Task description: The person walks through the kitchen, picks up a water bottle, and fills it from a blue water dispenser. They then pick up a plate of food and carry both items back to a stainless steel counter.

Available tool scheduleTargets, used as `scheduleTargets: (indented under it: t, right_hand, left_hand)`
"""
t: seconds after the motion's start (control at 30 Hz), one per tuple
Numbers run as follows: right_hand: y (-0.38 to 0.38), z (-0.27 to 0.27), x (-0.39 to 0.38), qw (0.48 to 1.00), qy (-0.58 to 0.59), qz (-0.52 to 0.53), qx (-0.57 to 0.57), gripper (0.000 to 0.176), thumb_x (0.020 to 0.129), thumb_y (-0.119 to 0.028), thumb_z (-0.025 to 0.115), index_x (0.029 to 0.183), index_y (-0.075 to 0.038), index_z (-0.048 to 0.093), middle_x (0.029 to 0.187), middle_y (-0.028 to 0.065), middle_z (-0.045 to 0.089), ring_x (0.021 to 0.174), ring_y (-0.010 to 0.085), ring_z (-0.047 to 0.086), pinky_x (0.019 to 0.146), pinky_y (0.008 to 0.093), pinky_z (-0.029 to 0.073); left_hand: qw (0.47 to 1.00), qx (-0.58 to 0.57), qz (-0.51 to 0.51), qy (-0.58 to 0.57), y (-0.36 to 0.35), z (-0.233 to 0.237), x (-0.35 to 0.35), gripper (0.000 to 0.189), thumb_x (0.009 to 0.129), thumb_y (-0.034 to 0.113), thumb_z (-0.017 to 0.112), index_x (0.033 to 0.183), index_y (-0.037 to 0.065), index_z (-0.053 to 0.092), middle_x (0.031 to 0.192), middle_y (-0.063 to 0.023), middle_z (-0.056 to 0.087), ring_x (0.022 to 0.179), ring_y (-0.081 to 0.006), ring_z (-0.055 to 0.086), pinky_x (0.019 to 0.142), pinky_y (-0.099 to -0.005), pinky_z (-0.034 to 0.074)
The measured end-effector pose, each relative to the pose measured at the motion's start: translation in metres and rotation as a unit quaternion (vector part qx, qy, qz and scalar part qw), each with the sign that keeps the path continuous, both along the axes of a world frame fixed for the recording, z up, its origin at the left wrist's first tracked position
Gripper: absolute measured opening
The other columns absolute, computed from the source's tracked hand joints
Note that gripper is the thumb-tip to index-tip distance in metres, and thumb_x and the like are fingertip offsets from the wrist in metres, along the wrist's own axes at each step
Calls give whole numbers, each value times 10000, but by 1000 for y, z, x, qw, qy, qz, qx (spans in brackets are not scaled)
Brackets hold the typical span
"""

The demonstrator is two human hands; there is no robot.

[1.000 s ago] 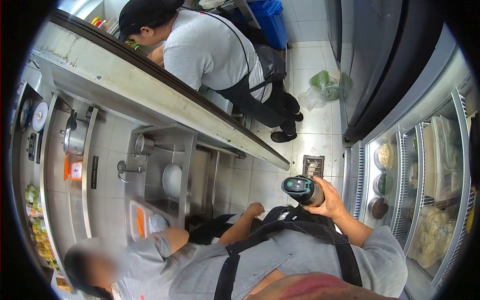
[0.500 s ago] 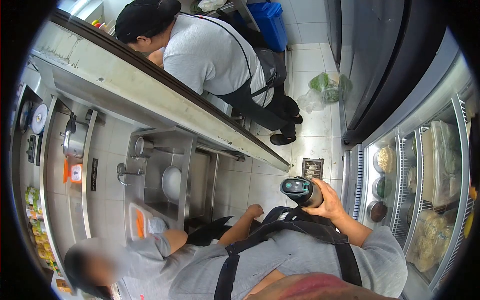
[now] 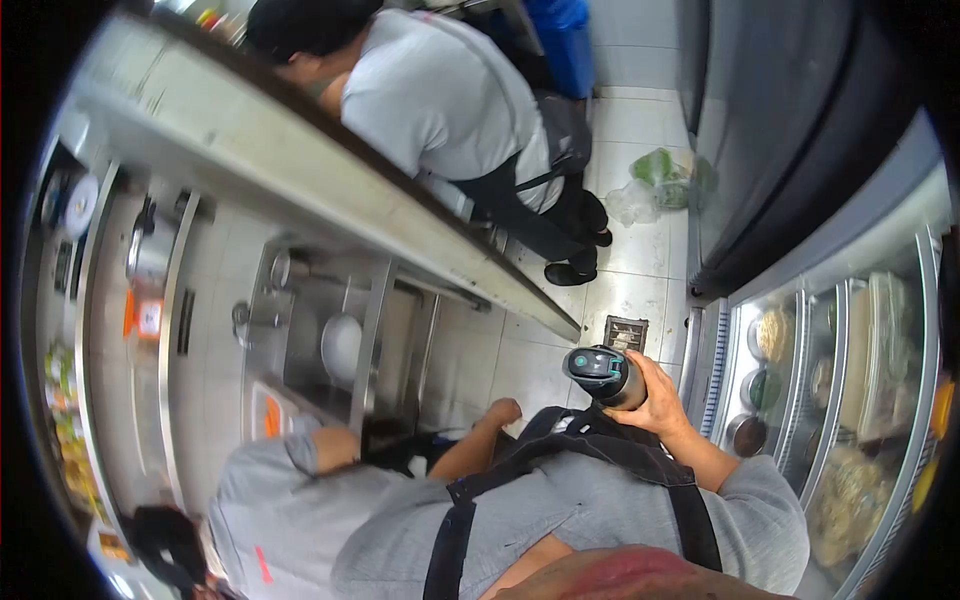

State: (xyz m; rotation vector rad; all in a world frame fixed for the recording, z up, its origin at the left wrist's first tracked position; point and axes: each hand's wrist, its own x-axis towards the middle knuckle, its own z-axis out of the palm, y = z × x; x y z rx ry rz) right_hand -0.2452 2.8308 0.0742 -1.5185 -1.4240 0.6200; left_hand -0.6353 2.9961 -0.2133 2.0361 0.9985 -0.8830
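My right hand is wrapped round a dark bottle with a black lid that has teal details, held upright in front of my apron. My left hand is curled closed near my waist, over the floor side of the sink. Its fingers point down, and whatever they hold, if anything, is hidden. To the right of the bottle stands a lit, open fridge with wire shelves, round containers and bagged food.
A co-worker in grey stands close on my left; another person bends beyond the slanting partition. A steel sink holds a white bowl. Bags of greens and a floor drain are ahead.
The co-worker on my left has turned and leaned away, the head now lower in view. The view has shifted slightly. The bottle stays in my right hand.
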Motion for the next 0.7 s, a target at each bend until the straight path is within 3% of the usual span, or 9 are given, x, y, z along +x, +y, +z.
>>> scheduleTargets:
  t: [0.07,0.1,0.13,0.2,0.37,0.43,0.5,0.53,0.7]
  right_hand:
    - [1,1,0,1000,-2,-9,5,929,538,-292,895,1313,7,480,1213,217,590,1117,372,587,971,427,463]
    - [3,3,-1,999,-8,45,6,929,538,-292,895,1313,7,480,1213,217,590,1117,372,587,971,427,463]
    - [5,4,-2,1000,13,23,-15,929,538,-280,898,1312,16,478,1214,217,594,1118,364,592,974,417,462]
    - [6,-2,-2,998,42,10,-36,941,542,-253,902,1319,43,460,1198,214,607,1109,342,608,979,397,457]
    - [18,0,-5,998,22,49,-39,965,534,-233,900,1334,53,441,1200,221,609,1106,349,612,966,404,467]
    - [18,0,-7,998,9,57,-35,964,535,-230,899,1335,51,442,1203,223,609,1104,352,614,962,405,469]
    - [22,6,-19,997,-19,74,-11,956,541,-235,900,1332,49,445,1204,226,610,1101,362,615,961,408,472]
    - [21,9,-25,996,-12,78,-30,945,546,-245,903,1326,41,452,1199,221,614,1100,364,615,961,408,473]
    - [8,17,-50,995,-9,87,-42,927,550,-259,906,1317,16,464,1204,209,614,1102,356,615,961,404,471]
  left_hand:
    - [986,-19,154,56,-2,33,19,262,745,249,593,809,41,740,782,-160,707,687,-295,688,703,-427,557]
    - [989,52,138,-6,-7,25,11,284,729,275,599,807,42,742,823,-163,712,728,-324,687,725,-457,543]
    - [997,72,34,19,0,16,12,296,725,276,592,816,36,740,865,-175,710,803,-344,687,744,-465,537]
    - [989,104,98,27,-4,43,19,301,725,246,578,851,25,738,933,-215,696,877,-378,673,782,-471,535]
    - [973,158,169,-11,-27,53,13,247,701,162,577,793,-8,730,878,-226,696,876,-380,676,798,-457,541]
    - [974,172,148,-29,-40,65,10,214,666,132,585,747,-5,729,808,-223,695,783,-358,696,732,-442,562]
    - [964,31,264,26,-51,81,6,191,616,94,591,716,-1,723,736,-216,686,663,-327,701,645,-423,575]
    - [967,42,249,21,-59,69,0,181,582,62,584,687,-6,715,689,-201,679,573,-298,690,578,-401,575]
    - [957,11,289,24,-90,62,-17,178,592,70,574,673,-15,709,675,-190,682,562,-276,689,568,-386,574]
